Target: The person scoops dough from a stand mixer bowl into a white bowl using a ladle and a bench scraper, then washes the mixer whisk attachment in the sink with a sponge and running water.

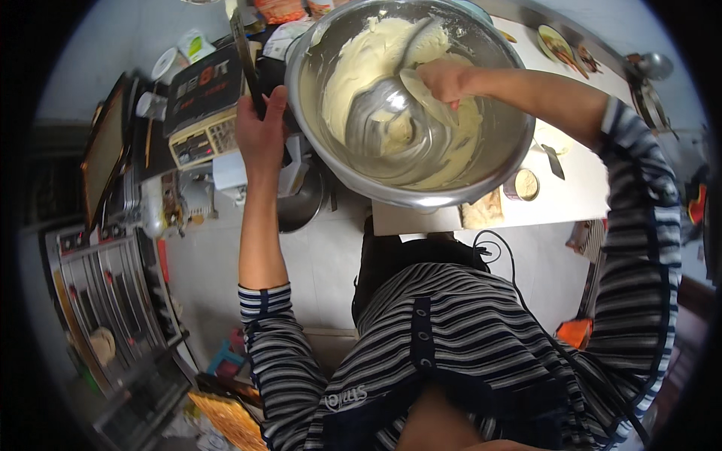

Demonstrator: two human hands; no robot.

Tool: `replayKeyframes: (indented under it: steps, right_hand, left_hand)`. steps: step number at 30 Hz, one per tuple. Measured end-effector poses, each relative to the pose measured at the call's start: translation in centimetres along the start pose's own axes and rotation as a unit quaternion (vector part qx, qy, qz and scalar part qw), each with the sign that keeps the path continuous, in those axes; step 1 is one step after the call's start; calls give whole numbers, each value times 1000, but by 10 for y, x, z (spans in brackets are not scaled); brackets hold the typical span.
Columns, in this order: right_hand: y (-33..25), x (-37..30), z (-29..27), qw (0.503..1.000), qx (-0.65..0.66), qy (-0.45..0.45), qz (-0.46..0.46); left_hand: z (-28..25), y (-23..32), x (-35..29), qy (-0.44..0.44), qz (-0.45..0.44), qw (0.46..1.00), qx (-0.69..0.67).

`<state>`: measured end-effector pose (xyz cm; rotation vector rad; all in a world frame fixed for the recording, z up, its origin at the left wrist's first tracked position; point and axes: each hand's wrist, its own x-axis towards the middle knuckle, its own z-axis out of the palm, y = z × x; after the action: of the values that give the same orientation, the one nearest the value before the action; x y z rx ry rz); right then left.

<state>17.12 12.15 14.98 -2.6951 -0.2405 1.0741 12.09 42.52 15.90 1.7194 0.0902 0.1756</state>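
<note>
A big steel mixing bowl (pixel 508 154) stands in front of me, its inside smeared with pale yellow cream (pixel 366 54). My right hand (pixel 448 80) reaches over the right rim into the bowl, closed on a translucent bowl scraper (pixel 430 101) that lies against the cream. Swirled streaks mark the bare metal at the bottom. My left hand (pixel 260 135) is outside the bowl, by its left rim, wrapped round a long, narrow tool with a dark shaft (pixel 243 49). The tool points up and away; its far end runs to the picture's edge, so its kind is unclear.
Right of the bowl, the white table (pixel 579 199) holds a small tin (pixel 523 184), a dark-bladed spatula (pixel 553 161) and a plate of food (pixel 555 43). A black box (pixel 203 90) stands left. Ovens (pixel 105 293) are at lower left. A black cable (pixel 514 274) hangs near my waist.
</note>
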Motion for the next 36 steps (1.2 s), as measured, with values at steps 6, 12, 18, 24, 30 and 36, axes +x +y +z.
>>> replayKeyframes:
  steps: [6, 12, 18, 24, 30, 36]
  right_hand:
    - [38, 82, 52, 991, -46, 38, 121]
    - [51, 101, 89, 990, -73, 103, 57]
    - [60, 105, 97, 993, -32, 99, 63]
    - [59, 97, 90, 991, -59, 120, -13]
    - [45, 93, 99, 995, -74, 65, -31]
    - [13, 88, 152, 997, 67, 41, 20]
  left_hand:
    - [18, -5, 37, -63, 24, 998, -19]
    - [23, -8, 45, -115, 8, 990, -84]
    - [22, -7, 23, -120, 12, 990, -78]
    - [14, -8, 24, -138, -34, 985, -95]
    - [33, -24, 43, -127, 28, 985, -112]
    - [29, -24, 23, -111, 34, 990, -74]
